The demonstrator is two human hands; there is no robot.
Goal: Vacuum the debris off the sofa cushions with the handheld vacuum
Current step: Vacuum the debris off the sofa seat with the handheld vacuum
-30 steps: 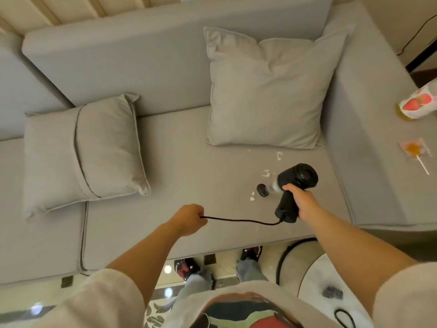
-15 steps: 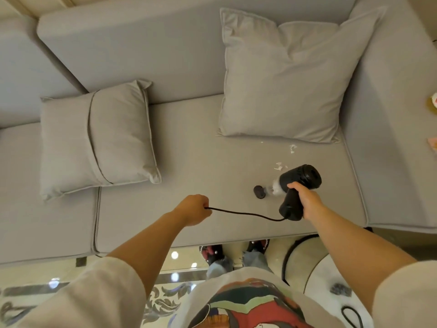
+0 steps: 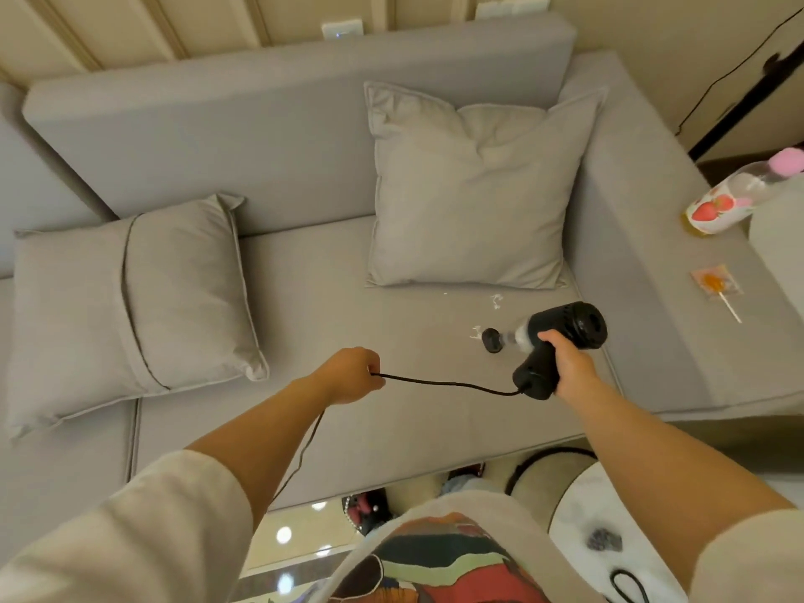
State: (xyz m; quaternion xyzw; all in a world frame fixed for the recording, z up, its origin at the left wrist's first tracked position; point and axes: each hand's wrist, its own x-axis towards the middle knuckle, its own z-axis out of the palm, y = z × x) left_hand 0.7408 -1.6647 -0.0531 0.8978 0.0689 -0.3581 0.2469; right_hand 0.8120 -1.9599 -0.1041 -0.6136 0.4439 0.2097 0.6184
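In the head view the right hand (image 3: 567, 363) grips the handheld vacuum (image 3: 554, 348), its nozzle just beside white debris (image 3: 477, 332) on the sofa seat cushion (image 3: 348, 298), while the left hand (image 3: 350, 375) pinches the black cord (image 3: 448, 383), which could tug the nozzle aside if it pulls tight.

Both bare forearms reach forward, left hand (image 3: 350, 375) fisted, pinching the cord (image 3: 443, 383), right hand (image 3: 570, 363) farther right, fingers wrapped round the vacuum's handle (image 3: 537, 376).

Cream panelled wall (image 3: 195, 32) with switch plate (image 3: 342, 29), glossy patterned floor (image 3: 300, 541), round white table (image 3: 578, 515)
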